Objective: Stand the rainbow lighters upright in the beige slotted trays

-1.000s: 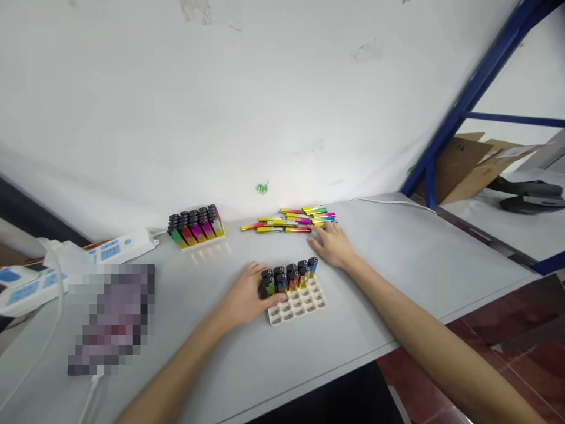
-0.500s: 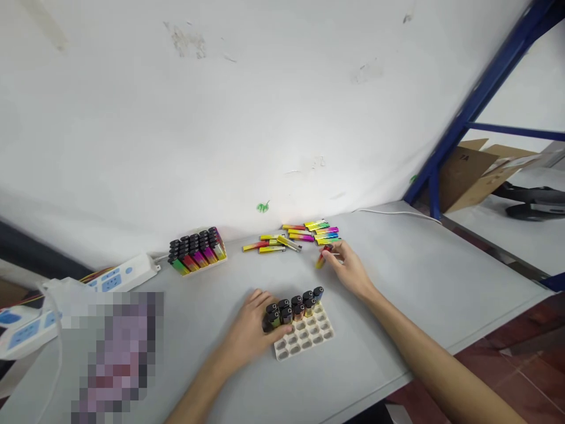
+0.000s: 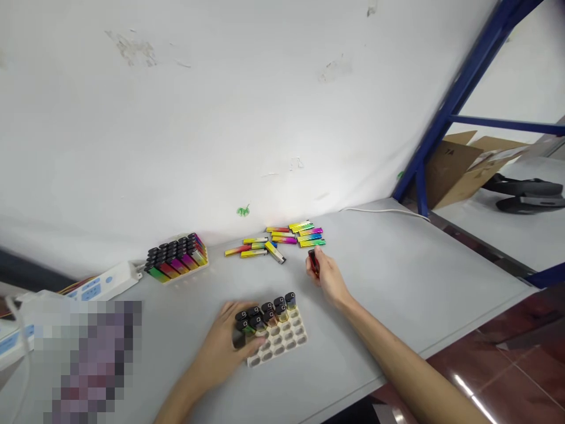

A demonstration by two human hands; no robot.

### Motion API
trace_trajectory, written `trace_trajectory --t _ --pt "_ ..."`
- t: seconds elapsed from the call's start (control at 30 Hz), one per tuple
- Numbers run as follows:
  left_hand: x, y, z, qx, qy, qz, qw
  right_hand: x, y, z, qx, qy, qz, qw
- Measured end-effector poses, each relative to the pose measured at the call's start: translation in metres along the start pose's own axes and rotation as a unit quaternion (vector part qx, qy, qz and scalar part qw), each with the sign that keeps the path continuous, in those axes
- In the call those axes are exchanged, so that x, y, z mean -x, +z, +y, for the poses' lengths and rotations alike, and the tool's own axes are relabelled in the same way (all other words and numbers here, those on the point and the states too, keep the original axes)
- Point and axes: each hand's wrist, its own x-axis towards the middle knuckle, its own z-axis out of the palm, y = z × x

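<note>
Shifted since the earlier frame: one red lighter, out of the loose group by the wall and into the right hand. Also turned, one silver-and-yellow lighter, now slanting at the near edge of that group.

Right hand: closed on the red lighter, black top up, between fingers and thumb; just in front of the loose lighters, well apart from the white tray.

Left hand: curled round the left end of the white tray, clamped on tray and end lighters, thumb across the near side, fingers behind.

White tray: on the grey table, in front of the loose lighters. Nine black-topped lighters upright in it, five in the far row, four in the next; nearer cells bare.

Loose lighters: multicoloured, lying flat near the wall, some overlapping.

Second rack: at the left near the wall, packed with upright lighters.

Far left: white power strip with blue sockets; pixelated patch, contents unreadable.

Right side: white cable along the table's back edge; blue metal frame; open cardboard box; dark object beyond.
</note>
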Motion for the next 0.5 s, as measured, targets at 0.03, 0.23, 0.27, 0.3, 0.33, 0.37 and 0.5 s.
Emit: trace_trajectory --t 0.03,0.23,0.27,0.3,0.33,0.37,0.5 --pt "0.005 0.003 -0.001 -0.002 -0.014 0.011 1.0 0.0 0.0 0.0 -0.007 0.008 -0.002 1.0" --pt "0.04 0.032 -0.001 -0.066 -0.099 0.108 0.987 0.0 -0.001 -0.001 -0.056 0.065 -0.039 0.996" --pt "0.044 0.036 0.001 -0.075 -0.115 0.116 0.984 0.0 0.0 -0.001 -0.055 0.071 -0.045 0.995" --pt "0.047 0.039 0.002 -0.08 -0.128 0.123 0.981 0.001 0.0 -0.001 -0.054 0.074 -0.05 0.994" --pt "0.049 0.042 0.003 -0.083 -0.139 0.129 0.978 0.001 0.0 -0.001 -0.054 0.074 -0.056 0.994" --pt "0.05 0.044 0.004 -0.084 -0.149 0.131 0.976 0.001 0.0 0.0 -0.055 0.072 -0.059 0.994" --pt "0.049 0.044 0.008 -0.084 -0.165 0.126 0.975 0.001 0.0 0.001 -0.066 0.066 -0.062 0.994"
